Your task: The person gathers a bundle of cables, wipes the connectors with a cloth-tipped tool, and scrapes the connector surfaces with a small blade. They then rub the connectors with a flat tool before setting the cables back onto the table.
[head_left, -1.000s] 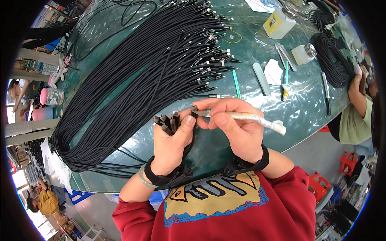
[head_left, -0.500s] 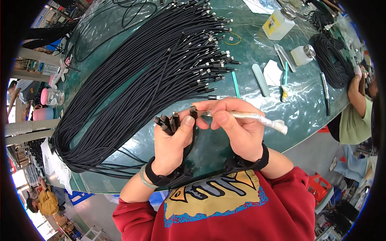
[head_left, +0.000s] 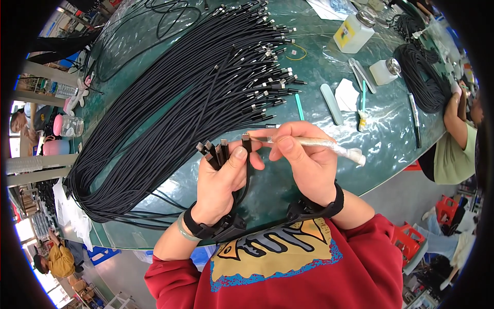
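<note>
My left hand (head_left: 216, 188) is closed round several black USB cables, their plugs (head_left: 212, 155) fanned upward with metal tips showing. One plug (head_left: 246, 143) stands apart, upright between my left thumb and fingers. Pinched in my right hand (head_left: 314, 167) is a slim tool with a whitish wrapped handle (head_left: 352, 154). Its thin tip points left at the lone plug; whether it touches cannot be made out. Just beyond both hands, a large looped bundle of black cables (head_left: 154, 113) lies across the table, its plug ends toward the middle.
On the green, plastic-covered table (head_left: 355, 177) are a grey-green flat stick (head_left: 332, 104), tweezers (head_left: 362, 74), white paper (head_left: 347, 95), a swab-like stick (head_left: 363, 121), two bottles (head_left: 354, 33) and a pen (head_left: 416, 121). A co-worker's arm (head_left: 455, 121) reaches another cable coil (head_left: 419, 77).
The lone plug has turned more upright, and its metal end now faces me more. The tool and my right hand have shifted very slightly. The grip of both hands stays the same.
</note>
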Available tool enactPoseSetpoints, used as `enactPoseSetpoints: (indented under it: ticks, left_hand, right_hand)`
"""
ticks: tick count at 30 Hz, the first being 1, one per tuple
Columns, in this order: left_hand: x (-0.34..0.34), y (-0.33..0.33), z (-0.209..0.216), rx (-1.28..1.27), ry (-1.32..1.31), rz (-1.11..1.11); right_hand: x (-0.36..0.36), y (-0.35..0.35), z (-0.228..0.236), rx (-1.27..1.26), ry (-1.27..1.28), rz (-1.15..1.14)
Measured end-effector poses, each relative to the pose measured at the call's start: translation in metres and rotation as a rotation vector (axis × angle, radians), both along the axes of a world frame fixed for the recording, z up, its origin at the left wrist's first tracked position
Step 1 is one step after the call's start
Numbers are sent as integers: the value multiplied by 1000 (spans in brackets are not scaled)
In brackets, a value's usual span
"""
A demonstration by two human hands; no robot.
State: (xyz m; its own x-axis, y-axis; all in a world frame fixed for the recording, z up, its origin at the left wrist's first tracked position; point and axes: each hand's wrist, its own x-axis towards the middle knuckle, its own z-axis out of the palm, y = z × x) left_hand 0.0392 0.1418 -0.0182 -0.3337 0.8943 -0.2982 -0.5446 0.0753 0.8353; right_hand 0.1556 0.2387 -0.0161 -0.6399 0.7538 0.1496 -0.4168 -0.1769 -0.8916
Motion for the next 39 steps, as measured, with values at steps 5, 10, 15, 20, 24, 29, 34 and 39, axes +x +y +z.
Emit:
enactPoseSetpoints:
  ticks: [5,10,15,20,24,29,34,39]
  left_hand:
    - [0,-1,-6,0,-41,35]
    - [3,1,-2,-16,-33,42]
    - [0,-1,-4,-15,-31,29]
    - [1,0,-5,-25,-9,3]
    - [3,3,-6,-26,18,-4]
    - [6,1,-6,-18,20,17]
    - [4,0,-9,-41,-7,16]
    - [2,-4,-1,-49,42,17]
  right_hand:
    - [13,41,5,329,-370,-151]
    - [69,115,-1,1039,-829,-484]
    - [96,129,8,1397,-1230,-667]
    - [79,94,7,961,-1114,-208]
    - [49,77,-6,975,-1291,112]
    - [51,99,-16,1115,-1321,-269]
    - [57,113,-20,1086,-1388,-230]
    - [49,98,-11,1049,-1113,-242]
